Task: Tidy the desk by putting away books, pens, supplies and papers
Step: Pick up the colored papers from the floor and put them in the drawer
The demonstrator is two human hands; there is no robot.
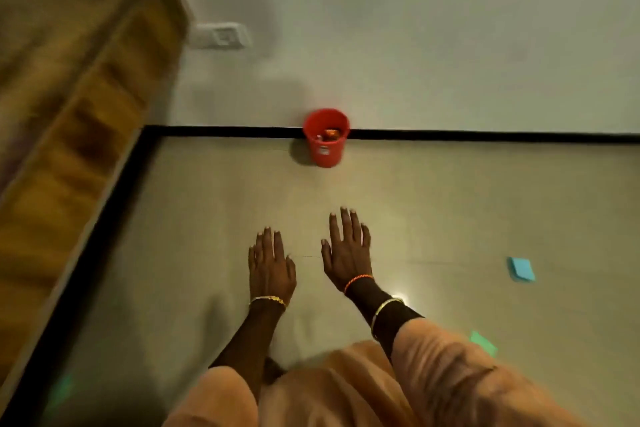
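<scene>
Floor [214, 204]: both hands, left hand [272, 267] and right hand [347, 250], spread open, holding nothing; blue paper [521, 269] lies to the right, nearer the right hand.

I see a red bucket [326, 138] on the floor [214, 218], right against the wall [415, 45]. A white switch plate [221, 35] is on that wall. A blurry brown wood cabinet [69, 80] stands at my left.
</scene>
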